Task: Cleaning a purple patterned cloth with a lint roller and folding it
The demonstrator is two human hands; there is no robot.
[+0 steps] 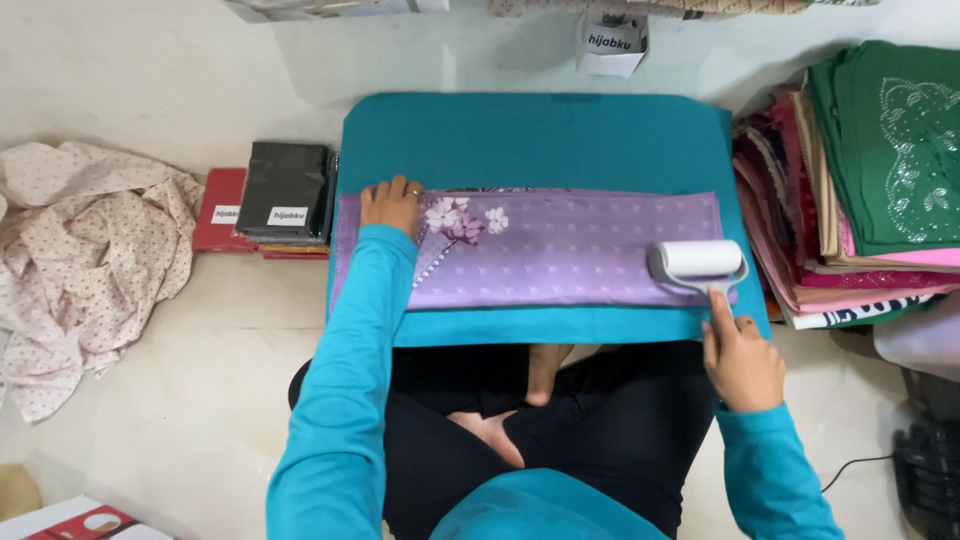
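We record a pale cream floor [200, 400], smooth and evenly lit, with soft shadows only. At far left we note a crumpled cream cloth with small red dots [85, 250]. Beside it lies a flat red packet [220, 210], and touching that a stack of black plastic-wrapped packets [287, 190]. At right we list a tall pile of folded fabrics [800, 250] in pinks and reds, topped by a green cloth with beaded trim [890, 140]. At top centre stands a small white paper bag [612, 45]. A black cable [855, 468] runs along the floor at lower right.
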